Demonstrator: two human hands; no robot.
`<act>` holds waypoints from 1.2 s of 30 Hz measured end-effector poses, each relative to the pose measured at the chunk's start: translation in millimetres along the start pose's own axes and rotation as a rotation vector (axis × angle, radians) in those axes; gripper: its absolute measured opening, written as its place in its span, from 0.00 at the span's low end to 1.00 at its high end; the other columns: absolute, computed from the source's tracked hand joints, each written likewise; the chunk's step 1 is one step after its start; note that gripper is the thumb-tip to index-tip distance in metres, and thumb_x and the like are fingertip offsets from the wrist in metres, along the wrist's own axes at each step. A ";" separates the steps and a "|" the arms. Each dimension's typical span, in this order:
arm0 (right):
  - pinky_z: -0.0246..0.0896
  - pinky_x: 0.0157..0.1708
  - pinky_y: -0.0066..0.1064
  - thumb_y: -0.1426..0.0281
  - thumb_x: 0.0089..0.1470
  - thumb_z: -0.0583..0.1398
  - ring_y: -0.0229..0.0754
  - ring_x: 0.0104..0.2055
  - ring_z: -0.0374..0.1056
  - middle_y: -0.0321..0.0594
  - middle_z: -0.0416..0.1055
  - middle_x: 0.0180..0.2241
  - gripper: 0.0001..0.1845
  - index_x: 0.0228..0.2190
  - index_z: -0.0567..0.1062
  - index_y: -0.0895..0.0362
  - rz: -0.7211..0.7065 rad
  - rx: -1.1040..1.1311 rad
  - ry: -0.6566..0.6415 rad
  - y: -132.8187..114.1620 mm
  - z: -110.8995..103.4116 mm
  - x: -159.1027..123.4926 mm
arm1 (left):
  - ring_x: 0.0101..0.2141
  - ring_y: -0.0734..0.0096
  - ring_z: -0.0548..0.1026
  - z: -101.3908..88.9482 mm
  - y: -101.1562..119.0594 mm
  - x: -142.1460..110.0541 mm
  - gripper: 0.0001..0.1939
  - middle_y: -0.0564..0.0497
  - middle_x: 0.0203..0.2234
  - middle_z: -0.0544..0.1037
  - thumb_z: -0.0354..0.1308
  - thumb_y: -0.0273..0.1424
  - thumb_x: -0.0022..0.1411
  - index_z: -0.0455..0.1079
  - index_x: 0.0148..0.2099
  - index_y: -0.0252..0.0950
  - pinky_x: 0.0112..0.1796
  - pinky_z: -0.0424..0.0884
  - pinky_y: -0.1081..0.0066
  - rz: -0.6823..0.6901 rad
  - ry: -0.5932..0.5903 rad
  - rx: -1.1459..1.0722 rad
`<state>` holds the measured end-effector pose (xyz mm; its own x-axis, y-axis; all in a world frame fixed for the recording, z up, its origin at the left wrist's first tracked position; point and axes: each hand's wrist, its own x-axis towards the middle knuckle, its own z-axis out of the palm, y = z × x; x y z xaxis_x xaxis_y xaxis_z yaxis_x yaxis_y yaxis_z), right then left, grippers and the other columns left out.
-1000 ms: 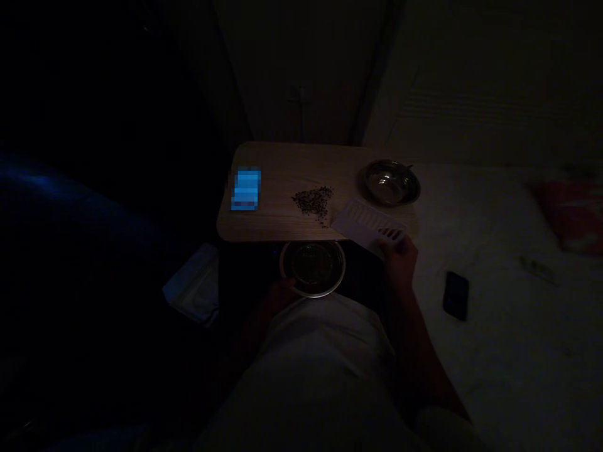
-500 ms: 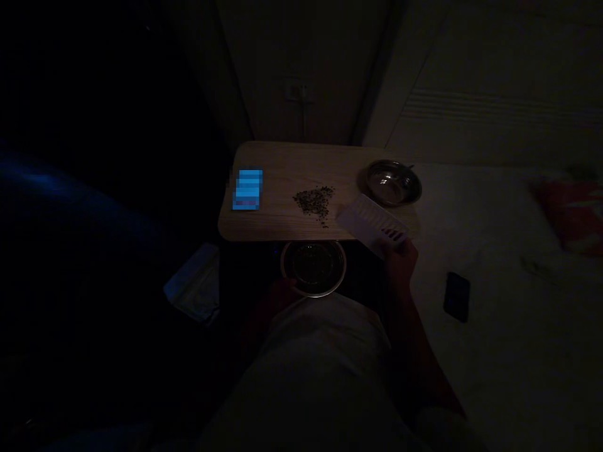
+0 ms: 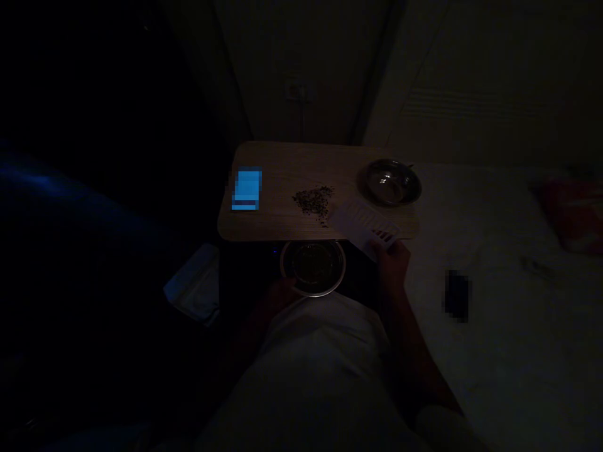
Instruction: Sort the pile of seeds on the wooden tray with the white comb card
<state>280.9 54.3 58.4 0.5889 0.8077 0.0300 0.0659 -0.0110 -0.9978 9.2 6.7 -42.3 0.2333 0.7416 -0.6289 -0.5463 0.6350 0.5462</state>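
The scene is very dark. My left hand (image 3: 281,294) grips the near rim of a steel bowl (image 3: 313,266) held just below the front edge of a small wooden table (image 3: 282,220). My right hand (image 3: 394,262) is closed on a white card (image 3: 365,223) with dark stripes, which lies slanted over the table's front right edge. A small heap of dark grains (image 3: 313,202) sits in the middle of the table, just left of the card. A second steel bowl (image 3: 392,181) stands at the table's back right.
A lit blue screen (image 3: 247,188) lies on the table's left side. A bed with a pale sheet (image 3: 494,251) runs along the right, with a dark phone (image 3: 456,295) on it. A pale object (image 3: 193,285) sits on the floor at left.
My right hand has slid the card a little left and lower, toward the grains. The left hand and its bowl have not moved.
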 end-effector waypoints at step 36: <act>0.71 0.40 0.39 0.67 0.39 0.68 0.45 0.36 0.75 0.40 0.80 0.34 0.14 0.32 0.79 0.57 -0.046 -0.004 -0.042 -10.0 -6.1 2.0 | 0.47 0.40 0.79 -10.9 -7.8 1.4 0.10 0.46 0.32 0.84 0.70 0.30 0.43 0.76 0.32 0.39 0.53 0.70 0.49 0.060 0.040 0.055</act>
<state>286.4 52.5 68.8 0.5507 0.8314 0.0736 0.0958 0.0246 -0.9951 5.0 0.4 -53.4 0.1688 0.7702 -0.6151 -0.5131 0.6015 0.6123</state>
